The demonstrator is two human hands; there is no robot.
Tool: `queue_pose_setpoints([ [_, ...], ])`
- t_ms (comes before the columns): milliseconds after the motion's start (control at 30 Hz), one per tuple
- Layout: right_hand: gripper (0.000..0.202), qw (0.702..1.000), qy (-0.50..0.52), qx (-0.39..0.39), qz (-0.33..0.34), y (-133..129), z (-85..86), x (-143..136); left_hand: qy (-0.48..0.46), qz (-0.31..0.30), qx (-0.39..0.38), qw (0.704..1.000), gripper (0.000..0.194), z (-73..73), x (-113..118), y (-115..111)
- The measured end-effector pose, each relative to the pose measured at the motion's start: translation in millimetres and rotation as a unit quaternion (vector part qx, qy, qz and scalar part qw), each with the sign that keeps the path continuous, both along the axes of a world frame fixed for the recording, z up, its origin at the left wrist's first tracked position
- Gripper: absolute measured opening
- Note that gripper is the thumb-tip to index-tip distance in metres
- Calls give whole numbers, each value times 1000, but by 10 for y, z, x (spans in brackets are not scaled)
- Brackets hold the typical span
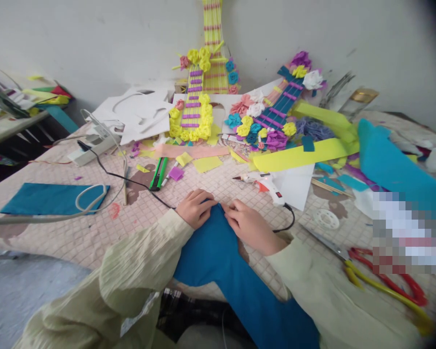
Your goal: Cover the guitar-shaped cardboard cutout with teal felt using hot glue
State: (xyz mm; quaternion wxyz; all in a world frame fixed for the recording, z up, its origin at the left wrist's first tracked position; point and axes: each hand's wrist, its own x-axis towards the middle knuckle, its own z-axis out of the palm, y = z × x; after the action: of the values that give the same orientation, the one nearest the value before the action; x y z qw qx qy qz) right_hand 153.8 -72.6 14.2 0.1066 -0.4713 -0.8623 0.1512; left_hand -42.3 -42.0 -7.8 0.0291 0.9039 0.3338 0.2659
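A long strip of dark blue crepe paper (218, 252) runs from the table's edge down over my lap. My left hand (195, 208) pinches its upper end between thumb and fingers. Close beside it, my right hand (247, 224) has its fingertips pressed together on the same end, at the right corner. A white hot glue gun (272, 188) lies just beyond my right hand, its nozzle pointing left. Further left is a green utility knife (159, 173), next to a small purple paper piece (176, 173).
Scissors (343, 252) and yellow-handled pliers (385, 288) lie at the right. Flower-trimmed paper guitars (192, 104) stand against the wall. A power strip (94, 148), its cords and a folded blue sheet (51, 198) are at the left. A white spool (326, 219) lies right.
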Motion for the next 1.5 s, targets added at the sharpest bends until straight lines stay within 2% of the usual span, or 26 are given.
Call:
queue_pose_setpoints([
  [267, 34, 997, -66, 33, 14, -16, 48, -35, 39, 17, 28, 999, 31, 32, 9, -60],
  [500, 32, 999, 9, -6, -43, -28, -8, -54, 43, -42, 28, 998, 33, 2, 5, -16],
  [667, 30, 986, 135, -29, -94, -12, -49, -50, 48, -38, 106, 993, 31, -29, 4, -19],
  [767, 25, 979, 168, -28, -116, 0, -65, -43, 54, -35, 134, 989, 30, -27, 18, -23],
  [900, 17, 973, 198, -32, -115, 25, -99, -34, 63, -40, 142, 987, 30, -31, 38, -11],
  [1233, 18, 972, 224, -36, -56, 51, -138, -31, 75, -86, 156, 981, 30, -19, 21, 23],
  [1500, 9, 960, 257, -53, -101, 108, -109, -70, 82, -109, 169, 976, 30, -58, -19, 51],
])
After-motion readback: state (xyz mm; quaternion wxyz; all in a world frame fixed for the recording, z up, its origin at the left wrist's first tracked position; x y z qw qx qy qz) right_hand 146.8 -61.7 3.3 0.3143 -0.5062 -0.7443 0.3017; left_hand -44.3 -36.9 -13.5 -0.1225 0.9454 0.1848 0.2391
